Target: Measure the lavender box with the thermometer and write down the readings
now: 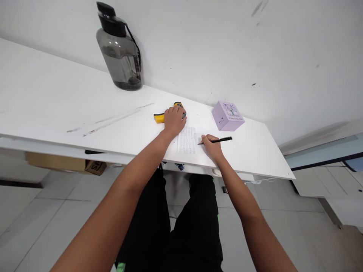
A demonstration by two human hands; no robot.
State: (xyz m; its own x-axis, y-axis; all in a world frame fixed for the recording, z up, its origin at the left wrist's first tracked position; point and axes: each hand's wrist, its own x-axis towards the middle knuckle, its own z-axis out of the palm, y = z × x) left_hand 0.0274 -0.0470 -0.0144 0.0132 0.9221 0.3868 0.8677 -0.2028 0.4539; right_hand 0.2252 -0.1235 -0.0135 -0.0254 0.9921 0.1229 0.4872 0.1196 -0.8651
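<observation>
In my right hand (211, 146) is a black pen (224, 139), held in a writing grip with its tip at the right edge of a sheet of paper (187, 140). Rows of small handwriting cover the part of the sheet that shows. My left hand (174, 120) lies just above the sheet, its fingers curled over a yellow and black pistol-shaped infrared thermometer (159, 118). The hand hides the middle of that device; its yellow handle sticks out to the left and its other end beyond the fingers.
A lilac box (228, 116) stands on the white desk (249, 151) to the right, near the wall. Farther left, a large grey bottle (121, 56) with a black lid stands against the wall. Below the desk are a cardboard box (62, 162) and my legs.
</observation>
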